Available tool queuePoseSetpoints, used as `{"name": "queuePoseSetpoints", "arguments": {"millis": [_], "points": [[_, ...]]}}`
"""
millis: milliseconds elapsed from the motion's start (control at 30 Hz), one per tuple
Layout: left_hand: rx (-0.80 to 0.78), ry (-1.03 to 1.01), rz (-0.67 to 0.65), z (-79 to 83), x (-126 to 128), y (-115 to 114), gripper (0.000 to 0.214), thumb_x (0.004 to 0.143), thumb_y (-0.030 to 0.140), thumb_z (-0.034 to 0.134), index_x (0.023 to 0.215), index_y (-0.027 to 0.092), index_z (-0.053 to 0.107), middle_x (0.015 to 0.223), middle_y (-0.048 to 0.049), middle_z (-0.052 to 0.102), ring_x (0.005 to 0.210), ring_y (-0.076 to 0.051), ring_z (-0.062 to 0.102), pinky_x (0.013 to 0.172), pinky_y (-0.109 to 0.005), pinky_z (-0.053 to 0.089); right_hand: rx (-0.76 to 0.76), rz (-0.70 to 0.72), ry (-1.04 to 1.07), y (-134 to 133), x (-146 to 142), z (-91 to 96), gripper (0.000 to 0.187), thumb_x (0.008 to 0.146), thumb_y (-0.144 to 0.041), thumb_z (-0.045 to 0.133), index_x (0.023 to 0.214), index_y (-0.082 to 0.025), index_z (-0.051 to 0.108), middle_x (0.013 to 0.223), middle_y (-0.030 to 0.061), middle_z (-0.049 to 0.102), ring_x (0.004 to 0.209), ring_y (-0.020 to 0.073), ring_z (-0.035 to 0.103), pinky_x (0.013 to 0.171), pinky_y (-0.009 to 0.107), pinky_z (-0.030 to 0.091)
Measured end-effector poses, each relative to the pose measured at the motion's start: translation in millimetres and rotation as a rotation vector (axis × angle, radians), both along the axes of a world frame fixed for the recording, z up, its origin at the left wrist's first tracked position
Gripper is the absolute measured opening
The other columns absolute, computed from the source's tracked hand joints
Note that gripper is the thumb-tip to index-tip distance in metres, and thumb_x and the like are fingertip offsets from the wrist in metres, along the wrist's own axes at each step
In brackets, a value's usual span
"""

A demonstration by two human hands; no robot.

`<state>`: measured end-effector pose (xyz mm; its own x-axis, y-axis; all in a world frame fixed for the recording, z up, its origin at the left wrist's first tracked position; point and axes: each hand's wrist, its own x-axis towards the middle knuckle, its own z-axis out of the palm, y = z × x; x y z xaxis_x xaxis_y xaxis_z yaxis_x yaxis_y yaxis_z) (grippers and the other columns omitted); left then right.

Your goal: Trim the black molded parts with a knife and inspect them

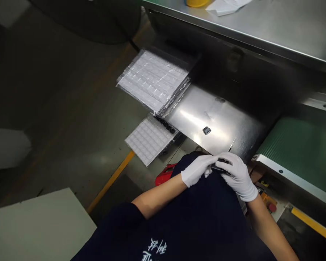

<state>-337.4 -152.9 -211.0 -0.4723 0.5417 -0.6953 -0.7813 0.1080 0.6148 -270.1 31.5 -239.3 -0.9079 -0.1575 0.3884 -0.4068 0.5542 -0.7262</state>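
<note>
My left hand (pixel 198 169), in a white glove, is closed at a small black part (pixel 217 169) in front of my torso. My right hand (pixel 238 177), also gloved in white, curls around from the other side with its fingers on the part. A thin pointed metal tool (pixel 232 144) sticks out beyond the right fingers; its handle is mostly hidden by the glove. Another small dark part with a toothed edge (pixel 207 130) lies on the shiny metal plate (pixel 191 125) just beyond my hands.
Clear plastic compartment trays (pixel 154 81) are stacked at the plate's far left. Below them a tray (pixel 149 139) carries a row of black parts (pixel 165 124). A green ribbed conveyor belt (pixel 306 145) runs at right, a steel worktop (pixel 282 29) behind. A red object (pixel 164 175) sits low down.
</note>
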Motion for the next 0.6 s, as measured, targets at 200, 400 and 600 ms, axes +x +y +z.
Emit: {"name": "queuePoseSetpoints", "arguments": {"millis": [200, 400, 600], "points": [[0.097, -0.092, 0.126, -12.2, 11, -3, 0.052, 0.078, 0.057, 0.081, 0.071, 0.020, 0.046, 0.059, 0.0080, 0.038, 0.048, -0.005, 0.027, 0.048, -0.024, 0.023, 0.123, 0.090, 0.080, -4, -4, -16.4, 0.037, 0.086, -0.007, 0.061, 0.115, -0.028, 0.069, 0.117, 0.0087, 0.073, 0.117, 0.0287, 0.067, 0.096, 0.051, 0.057], [-0.014, 0.012, 0.117, -44.2, -1, -12, 0.052, 0.079, 0.064, 0.074, 0.072, 0.020, 0.048, 0.059, 0.0067, 0.040, 0.049, -0.006, 0.031, 0.049, -0.024, 0.026, 0.168, 0.056, -0.019, -8, -3, -28.7, 0.059, 0.080, -0.001, 0.053, 0.132, -0.026, 0.060, 0.142, 0.0118, 0.061, 0.136, 0.0321, 0.056, 0.112, 0.061, 0.049], [-0.300, 0.208, 0.156, -84.5, -49, -58, 0.047, 0.087, 0.057, 0.069, 0.067, 0.019, 0.050, 0.059, 0.0046, 0.042, 0.053, -0.010, 0.034, 0.052, -0.027, 0.025, 0.161, -0.012, -0.082, -14, -22, -39.3, 0.066, 0.080, -0.004, 0.050, 0.142, -0.026, 0.055, 0.139, 0.0113, 0.063, 0.132, 0.0310, 0.061, 0.112, 0.059, 0.052]]}}
